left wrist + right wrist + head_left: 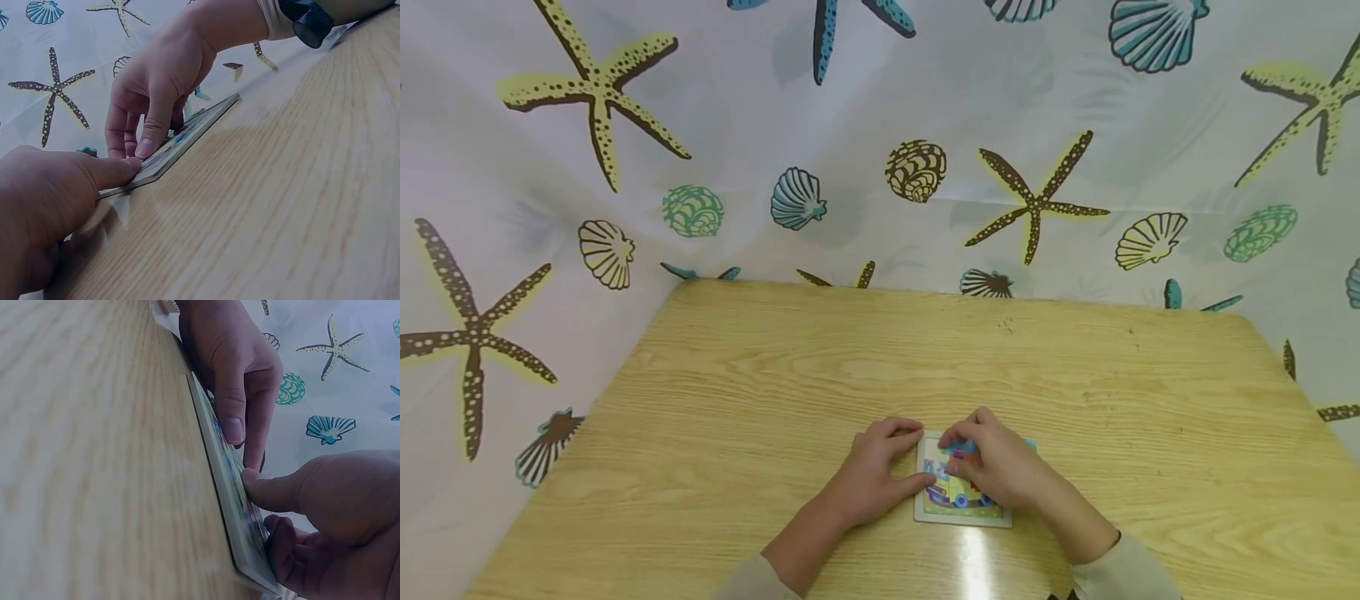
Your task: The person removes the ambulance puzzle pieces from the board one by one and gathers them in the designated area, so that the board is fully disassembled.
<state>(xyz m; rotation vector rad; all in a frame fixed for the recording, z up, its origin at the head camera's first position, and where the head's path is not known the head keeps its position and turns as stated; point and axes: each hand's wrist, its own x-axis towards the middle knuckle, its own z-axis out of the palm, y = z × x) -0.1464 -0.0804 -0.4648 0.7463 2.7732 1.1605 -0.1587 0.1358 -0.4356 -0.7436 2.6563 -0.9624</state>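
Observation:
A flat picture puzzle in a white frame (962,519) lies on the wooden table, its printed vehicle showing blue wheels. At its left edge, my left hand (880,467) holds the frame, thumb on the top face and forefinger by the far left corner. My right hand (1000,460) bends over the puzzle's right part, thumb and forefinger gripping a blue-and-orange puzzle piece (962,451) at its surface. Its knuckles and palm hide much of the right side. In the right wrist view, the right thumb (275,490) touches the puzzle's face and the other fingers curl at its edge.
A small cyan bit (1031,444) shows past the right hand; I cannot tell whether it lies on the table or is held. The wooden table (760,375) stretches around the puzzle. A white cloth (865,233) printed with starfish and shells borders its back and sides.

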